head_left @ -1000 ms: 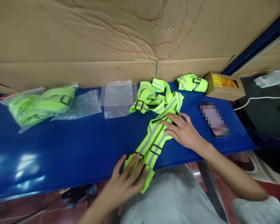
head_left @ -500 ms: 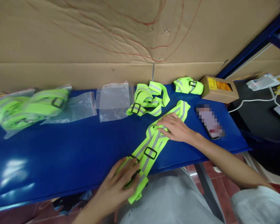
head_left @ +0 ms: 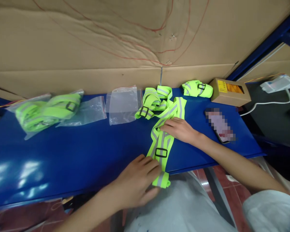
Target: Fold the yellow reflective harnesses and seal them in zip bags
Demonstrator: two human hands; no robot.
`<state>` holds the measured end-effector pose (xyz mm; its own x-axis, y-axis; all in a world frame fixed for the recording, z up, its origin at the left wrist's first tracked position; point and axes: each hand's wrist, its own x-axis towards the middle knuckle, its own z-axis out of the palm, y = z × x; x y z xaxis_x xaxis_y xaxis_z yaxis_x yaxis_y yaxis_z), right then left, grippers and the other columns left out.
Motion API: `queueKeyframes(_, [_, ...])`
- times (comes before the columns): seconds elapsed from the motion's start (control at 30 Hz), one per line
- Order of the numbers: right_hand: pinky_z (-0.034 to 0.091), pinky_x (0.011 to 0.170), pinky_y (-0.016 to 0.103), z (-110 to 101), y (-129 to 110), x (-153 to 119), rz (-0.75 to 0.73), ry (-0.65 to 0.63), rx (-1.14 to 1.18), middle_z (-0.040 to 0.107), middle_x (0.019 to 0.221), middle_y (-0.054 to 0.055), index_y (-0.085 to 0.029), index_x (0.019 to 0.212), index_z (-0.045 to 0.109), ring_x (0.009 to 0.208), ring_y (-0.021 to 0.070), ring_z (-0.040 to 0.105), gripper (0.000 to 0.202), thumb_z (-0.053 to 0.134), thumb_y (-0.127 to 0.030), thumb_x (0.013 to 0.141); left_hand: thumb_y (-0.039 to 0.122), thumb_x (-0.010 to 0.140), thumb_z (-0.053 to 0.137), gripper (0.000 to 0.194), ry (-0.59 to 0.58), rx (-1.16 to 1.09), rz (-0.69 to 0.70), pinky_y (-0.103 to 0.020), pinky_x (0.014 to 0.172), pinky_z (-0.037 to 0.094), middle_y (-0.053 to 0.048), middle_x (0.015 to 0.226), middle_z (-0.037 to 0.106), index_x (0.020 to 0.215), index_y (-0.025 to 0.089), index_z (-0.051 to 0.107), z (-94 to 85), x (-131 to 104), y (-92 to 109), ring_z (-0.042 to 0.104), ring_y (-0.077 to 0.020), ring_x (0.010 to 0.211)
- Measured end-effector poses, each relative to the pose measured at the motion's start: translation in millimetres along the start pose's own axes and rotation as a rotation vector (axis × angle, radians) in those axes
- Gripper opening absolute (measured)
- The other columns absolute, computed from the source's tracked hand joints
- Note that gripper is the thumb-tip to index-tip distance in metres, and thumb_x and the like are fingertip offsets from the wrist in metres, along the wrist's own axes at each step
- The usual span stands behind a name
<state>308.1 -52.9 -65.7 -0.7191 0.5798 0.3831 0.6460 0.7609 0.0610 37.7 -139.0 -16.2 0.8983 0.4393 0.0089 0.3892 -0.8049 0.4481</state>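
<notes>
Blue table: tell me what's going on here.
A person is handling a neon-yellow strap on the blue table. The left hand holds its near end by the table's front edge, and the right hand is on it farther up. Behind lies a loose strap heap, with a rolled strap beside a cardboard box. To the left are clear bags and bagged straps.

Along the back of the flat blue counter (head_left: 87, 154), before the brown cardboard wall (head_left: 74, 42), lie, left to right: neon-yellow reflective straps (head_left: 48, 108) in clear plastic, two flat transparent bags (head_left: 123, 104), a loose neon-yellow strap heap (head_left: 151, 96), a rolled neon-yellow bundle (head_left: 193, 89) and a brown cardboard box (head_left: 228, 98). Before the box lies a rectangular phone (head_left: 217, 122); left of it, a long neon-yellow strap (head_left: 162, 141) runs toward the near edge, under both hands (head_left: 140, 178).
</notes>
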Motion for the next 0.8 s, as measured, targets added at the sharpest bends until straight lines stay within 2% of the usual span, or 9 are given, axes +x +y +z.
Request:
queueKeyframes(0.07, [0.037, 0.073, 0.03, 2, 0, 0, 0.028, 0.009, 0.032, 0.067, 0.088, 0.002, -0.02, 0.103, 0.069, 0.076, 0.0163, 0.055, 0.022, 0.048, -0.019, 0.107, 0.035, 0.081, 0.07, 0.021, 0.021, 0.0, -0.081, -0.038, 0.072, 0.05, -0.002, 0.09, 0.069, 0.095, 0.019, 0.068, -0.3, 20, -6, 0.066, -0.0234, 0.084])
queueKeyframes(0.13, [0.037, 0.073, 0.03, 2, 0, 0, 0.057, 0.007, 0.063, 0.066, 0.088, 0.002, -0.02, 0.102, 0.069, 0.078, 0.0163, 0.057, 0.022, 0.047, -0.02, 0.107, 0.033, 0.08, 0.067, 0.016, 0.066, 0.042, -0.146, -0.036, 0.067, 0.048, -0.002, 0.087, 0.067, 0.088, 0.019, 0.068, 3.1, 39, -13, 0.066, -0.0223, 0.081])
queueKeyframes(0.27, [0.037, 0.073, 0.031, 1, -1, 1, 0.074, -0.033, 0.097, 0.065, 0.088, 0.003, -0.019, 0.101, 0.068, 0.078, 0.0169, 0.056, 0.023, 0.046, -0.022, 0.108, 0.036, 0.079, 0.068, 0.025, 0.149, 0.2, -0.119, -0.041, 0.076, 0.048, -0.008, 0.103, 0.066, 0.098, 0.02, 0.068, 13.0, 60, -25, 0.065, -0.0269, 0.091])
queueKeyframes(0.33, [0.037, 0.073, 0.031, 1, -1, 1, 0.077, -0.041, 0.118, 0.065, 0.089, 0.003, -0.019, 0.102, 0.068, 0.078, 0.0169, 0.056, 0.022, 0.047, -0.022, 0.107, 0.037, 0.083, 0.067, 0.03, 0.239, 0.285, -0.065, -0.047, 0.085, 0.047, -0.012, 0.112, 0.065, 0.107, 0.019, 0.067, 18.6, 59, -27, 0.063, -0.0305, 0.099])
queueKeyframes(0.4, [0.038, 0.074, 0.031, 2, 0, 1, 0.078, -0.034, 0.13, 0.065, 0.09, 0.003, -0.019, 0.104, 0.068, 0.08, 0.0173, 0.057, 0.02, 0.048, -0.021, 0.107, 0.035, 0.089, 0.065, 0.025, 0.326, 0.358, 0.013, -0.05, 0.091, 0.046, -0.013, 0.117, 0.066, 0.11, 0.02, 0.065, 24.1, 52, -27, 0.063, -0.0306, 0.103])
queueKeyframes(0.5, [0.04, 0.077, 0.031, 4, 0, 0, 0.066, -0.016, 0.105, 0.067, 0.092, 0.003, -0.02, 0.107, 0.068, 0.085, 0.018, 0.059, 0.018, 0.05, -0.021, 0.106, 0.036, 0.098, 0.061, 0.022, 0.337, 0.405, 0.106, -0.048, 0.1, 0.045, -0.01, 0.119, 0.068, 0.113, 0.02, 0.065, 30.7, 37, -23, 0.064, -0.0271, 0.108])
queueKeyframes(0.6, [0.04, 0.077, 0.03, 5, 0, 1, 0.054, 0.002, 0.069, 0.068, 0.092, 0.003, -0.02, 0.106, 0.067, 0.084, 0.0174, 0.059, 0.017, 0.05, -0.021, 0.107, 0.061, 0.096, 0.058, 0.058, 0.292, 0.353, 0.114, -0.05, 0.112, 0.043, -0.015, 0.131, 0.066, 0.131, 0.014, 0.061, 34.9, 23, -22, 0.059, -0.0304, 0.125])
queueKeyframes(0.67, [0.04, 0.076, 0.03, 5, -2, 2, 0.04, 0.011, 0.058, 0.068, 0.09, 0.002, -0.02, 0.105, 0.067, 0.082, 0.0168, 0.059, 0.017, 0.05, -0.021, 0.107, 0.069, 0.091, 0.06, 0.075, 0.278, 0.312, 0.098, -0.053, 0.117, 0.041, -0.019, 0.138, 0.062, 0.138, 0.01, 0.056, 36.8, 17, -22, 0.055, -0.0336, 0.133])
queueKeyframes(0.8, [0.039, 0.073, 0.031, 3, -8, 2, 0.025, 0.001, 0.059, 0.068, 0.091, 0.002, -0.02, 0.104, 0.066, 0.077, 0.0161, 0.057, 0.017, 0.049, -0.018, 0.106, 0.046, 0.095, 0.068, 0.062, 0.231, 0.231, 0.043, -0.047, 0.109, 0.051, -0.018, 0.135, 0.064, 0.143, 0.01, 0.051, 34.3, 16, -25, 0.06, -0.0298, 0.128])
